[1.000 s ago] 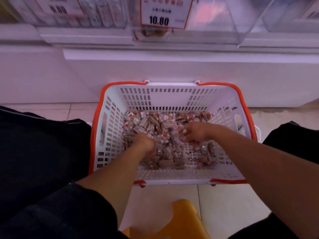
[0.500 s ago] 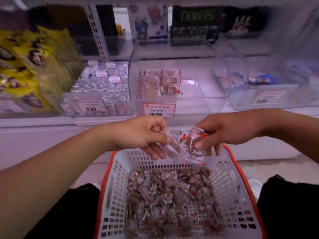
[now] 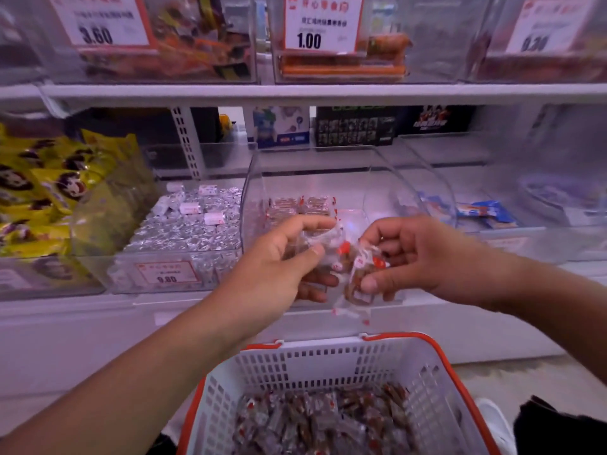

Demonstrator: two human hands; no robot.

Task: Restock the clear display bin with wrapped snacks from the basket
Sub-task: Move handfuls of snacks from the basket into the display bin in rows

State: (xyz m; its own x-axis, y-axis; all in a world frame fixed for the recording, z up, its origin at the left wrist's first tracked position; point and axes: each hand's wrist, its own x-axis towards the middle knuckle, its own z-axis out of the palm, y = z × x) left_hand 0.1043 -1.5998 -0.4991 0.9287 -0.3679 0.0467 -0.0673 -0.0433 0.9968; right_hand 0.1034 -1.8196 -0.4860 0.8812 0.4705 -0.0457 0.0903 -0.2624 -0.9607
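basket point(image 3: 328, 359) cut off below, top price tags point(image 3: 323, 21) cropped, held snacks point(image 3: 356, 274) blurred

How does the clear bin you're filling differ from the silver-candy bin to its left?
The clear bin is nearly empty, with a few brown wrapped snacks at the back; the silver-candy bin is packed full. Its price tag shows; the clear bin's front is behind the hands. Both are transparent and share a shelf.
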